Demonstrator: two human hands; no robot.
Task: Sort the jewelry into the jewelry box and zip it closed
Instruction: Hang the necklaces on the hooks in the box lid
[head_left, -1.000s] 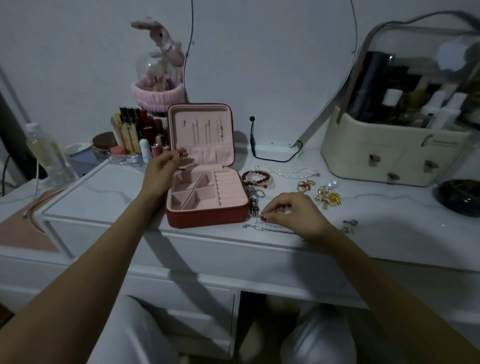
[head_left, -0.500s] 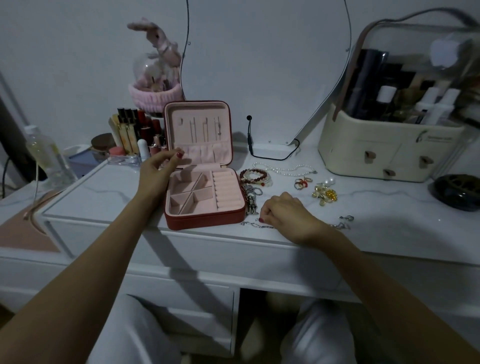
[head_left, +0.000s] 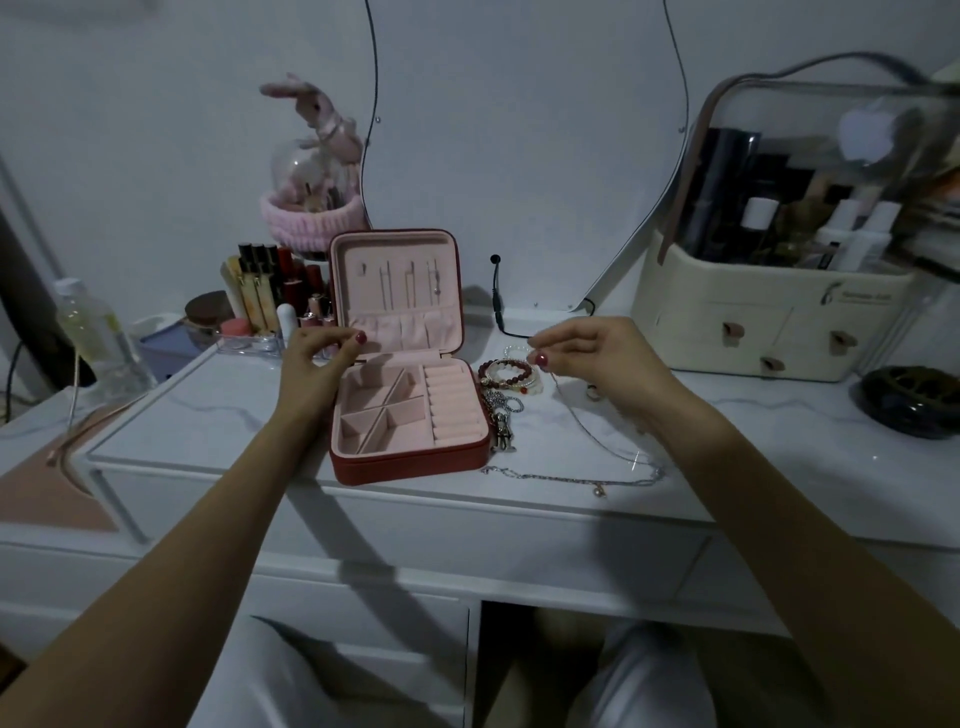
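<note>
The box (head_left: 405, 364) is seen open near the front edge of the tabletop (head_left: 208, 421), left of centre, its lid standing upright at the back. The pink tray is divided into small compartments on the left and ring rolls on the right; no jewelry is seen in them.

The left hand (head_left: 317, 364) is held at the box's back left corner, by the hinge line. Its fingers are curled, thumb and forefinger close together; whether the box edge is actually pinched cannot be told.

The right hand (head_left: 597, 358) is raised above the tabletop, right of the box. A thin chain (head_left: 597, 431) is pinched between thumb and forefinger, and it hangs down and trails toward the front edge. Its lower end lies near a second chain (head_left: 571, 477), which is stretched along the front edge, right of the box; whether the two are joined cannot be told.

Beaded bracelets (head_left: 511, 371) are piled just beside the box's right side, with a metal charm chain (head_left: 501, 421) lying in front of them, close to the box wall.

An organiser (head_left: 769, 322) stands at the back right corner. Lipsticks (head_left: 270, 291) are grouped at the back left, behind the left hand. A dark dish (head_left: 909, 400) sits at the right edge.
</note>
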